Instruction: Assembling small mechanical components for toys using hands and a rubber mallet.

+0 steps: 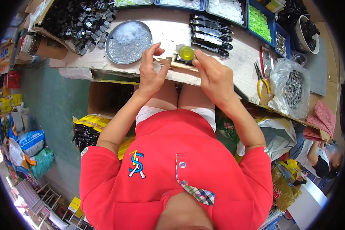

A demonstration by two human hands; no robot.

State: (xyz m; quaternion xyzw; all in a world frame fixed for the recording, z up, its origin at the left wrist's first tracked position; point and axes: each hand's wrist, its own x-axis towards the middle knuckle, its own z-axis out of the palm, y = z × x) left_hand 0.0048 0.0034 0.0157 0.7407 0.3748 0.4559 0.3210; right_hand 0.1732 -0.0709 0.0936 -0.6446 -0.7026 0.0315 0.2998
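Yellow-green round cap [187, 53], upper centre of the frame: sitting at the fingertips of the right hand [214, 78], which is curling closed around it, just above a small dark part [180, 59] lying on a wooden block [180, 65] at the counter [241, 57] edge. Whether the cap is touching the dark part cannot be told.

Left hand [149, 73]: loosely curled, thumb and forefinger pinching toward each other beside the block; whether anything is between them cannot be told.

Round metal tray [128, 42], left of the hands: holding small clear pieces. Row of black parts [211, 34], above and right of the cap. Heap of black parts [80, 23], upper left. Blue bins [258, 23], top edge, with white and green pieces. Yellow-handled pliers [261, 80] and a clear bag of grey metal pieces [293, 88], right side.

Risks, as judged:
- Block is sitting at the very edge of the counter, over the lap; a sideways push could be tipping it and the dark part off into the cartons below.
- Cap is small and held only at the fingertips; a slip could be sending it rolling off the counter.
- Left hand is working close to the tray rim; a nudge could be scattering the clear pieces.
- Pliers are lying near the right edge; a sweeping forearm could be knocking them down.
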